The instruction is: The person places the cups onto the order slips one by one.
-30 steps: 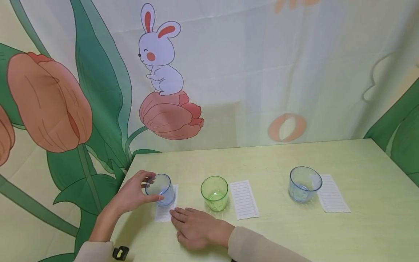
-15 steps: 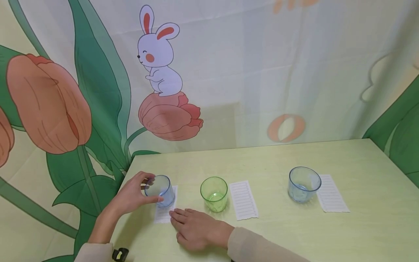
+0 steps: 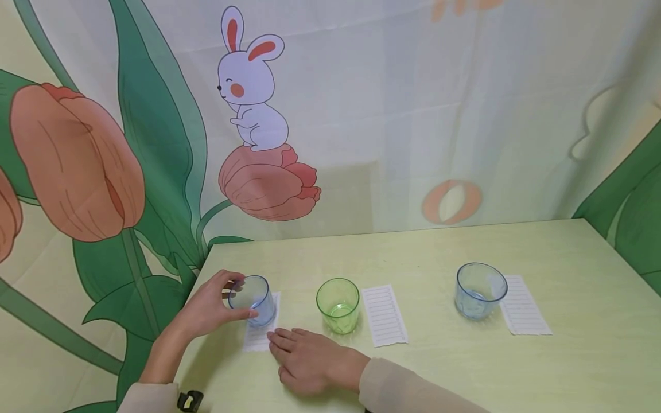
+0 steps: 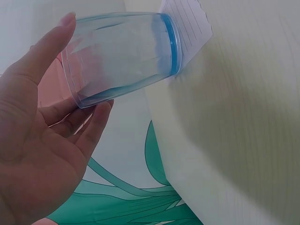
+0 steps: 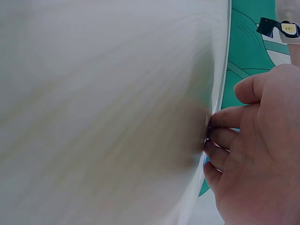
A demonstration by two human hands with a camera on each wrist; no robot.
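At the left of the table in the head view, my left hand (image 3: 209, 307) grips a clear blue glass (image 3: 253, 301) near its rim, thumb on the near side and fingers on the far side. The glass's base (image 4: 171, 44) is over a lined paper slip (image 4: 190, 21) in the left wrist view. My right hand (image 3: 310, 361) lies palm down, fingers extended, with its fingertips at the right edge of that slip (image 3: 258, 341). In the right wrist view, the same hand (image 5: 253, 140) touches the surface with its fingertips and holds nothing visible.
A green glass (image 3: 338, 310) stands just beyond my right hand, with a lined slip (image 3: 384, 315) to its right. Farther right, another blue glass (image 3: 477, 295) stands beside a third slip (image 3: 527, 307). A printed curtain (image 3: 392, 115) hangs behind the table (image 3: 439, 373).
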